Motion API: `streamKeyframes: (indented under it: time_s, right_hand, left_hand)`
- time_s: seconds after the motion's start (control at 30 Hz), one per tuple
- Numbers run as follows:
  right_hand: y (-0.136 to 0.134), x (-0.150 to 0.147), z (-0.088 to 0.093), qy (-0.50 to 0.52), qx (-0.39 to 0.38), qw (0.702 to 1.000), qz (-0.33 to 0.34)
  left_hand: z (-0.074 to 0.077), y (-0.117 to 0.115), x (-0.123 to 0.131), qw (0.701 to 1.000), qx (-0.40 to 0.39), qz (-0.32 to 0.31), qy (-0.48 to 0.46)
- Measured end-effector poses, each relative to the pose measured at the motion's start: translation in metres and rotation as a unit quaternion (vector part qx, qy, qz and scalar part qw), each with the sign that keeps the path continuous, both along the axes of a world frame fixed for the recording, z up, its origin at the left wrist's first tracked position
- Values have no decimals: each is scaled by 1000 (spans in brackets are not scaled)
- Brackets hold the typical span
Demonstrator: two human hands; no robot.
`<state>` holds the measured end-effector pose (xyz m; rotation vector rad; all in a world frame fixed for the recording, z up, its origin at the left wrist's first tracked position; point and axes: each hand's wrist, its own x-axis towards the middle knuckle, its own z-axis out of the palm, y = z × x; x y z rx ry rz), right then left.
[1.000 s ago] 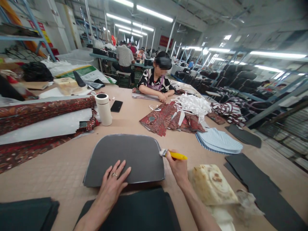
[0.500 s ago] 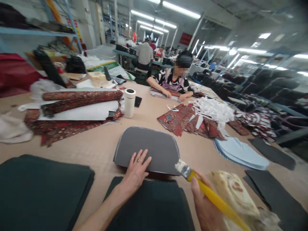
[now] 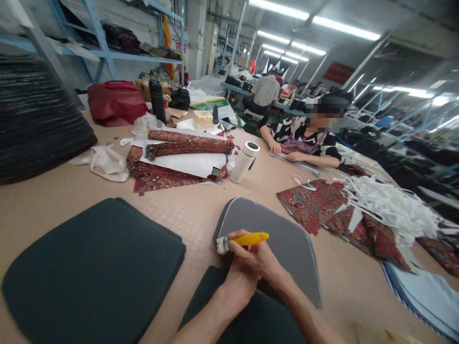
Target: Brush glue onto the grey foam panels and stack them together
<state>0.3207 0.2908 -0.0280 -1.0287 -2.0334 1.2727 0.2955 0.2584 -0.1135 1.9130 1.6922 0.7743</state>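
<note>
A grey rounded panel [image 3: 287, 243] with a pale shiny rim lies on the table before me. My right hand [image 3: 256, 255] grips a glue brush by its yellow handle [image 3: 251, 238]. The whitish, coated bristles [image 3: 222, 245] are at the panel's left edge. My left hand [image 3: 242, 279] is at the panel's near edge, under my right hand, which hides its fingers. Dark green panels [image 3: 211, 301] lie in a stack beneath my forearms. Another stack of dark green panels [image 3: 96, 267] is to the left.
A white bottle [image 3: 244, 162] stands beyond the panel, beside patterned red fabric [image 3: 190, 149]. More red fabric pieces and white strips [image 3: 390, 205] are piled at right, near light blue pieces [image 3: 423, 291]. A co-worker [image 3: 304, 138] sits across the table. A tall dark stack [image 3: 39, 119] stands far left.
My right hand has brought the brush from the panel's right corner across to its left edge. My left hand has slid toward the near edge. The view has turned left.
</note>
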Motion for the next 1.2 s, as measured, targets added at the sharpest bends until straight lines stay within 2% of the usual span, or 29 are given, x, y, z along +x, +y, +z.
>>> streamKeyframes:
  time_s: [0.1,0.2,0.27,0.37,0.47,0.53,0.6,0.67,0.73,0.8,0.93,1.03,1.1,1.13,1.2]
  right_hand:
    - [27,-7,-4,-9,-34,998,43]
    - [62,-18,-4,0,4,1000,10]
    - [80,-24,0,21,35,999,-27]
    - [84,-26,7,45,48,996,-65]
    - [74,-26,8,30,-2,1000,-1]
    - [76,-28,4,12,-16,999,30]
    - [92,-31,1,9,11,1000,-14]
    - [116,-32,0,19,49,994,-101]
    - [135,-28,6,26,77,982,-169]
    - [141,-16,16,32,102,970,-220]
    - [112,24,38,58,107,957,-264]
    - [79,59,44,64,85,951,-290]
    - [55,75,41,50,66,952,-293]
    - [43,80,38,42,53,956,-284]
    - [19,80,32,34,26,967,-252]
  left_hand:
    - [2,-6,-10,999,13,-33,21]
    - [8,-13,-21,994,52,-75,53]
    - [11,-15,-25,992,64,-79,75]
    - [11,-15,-26,991,53,-83,90]
    - [9,-14,-25,991,49,-88,86]
    - [9,-14,-25,992,49,-87,82]
    - [9,-14,-26,992,50,-87,81]
    - [9,-14,-27,992,50,-84,81]
    - [10,-14,-27,993,41,-85,76]
    - [14,-15,-27,993,22,-95,68]
    - [39,-21,-37,995,12,-97,16]
    - [58,-19,-65,996,69,-17,-48]
    - [62,-10,-91,989,98,51,-96]
    - [62,-3,-103,987,89,61,-119]
    - [55,11,-125,987,65,35,-145]
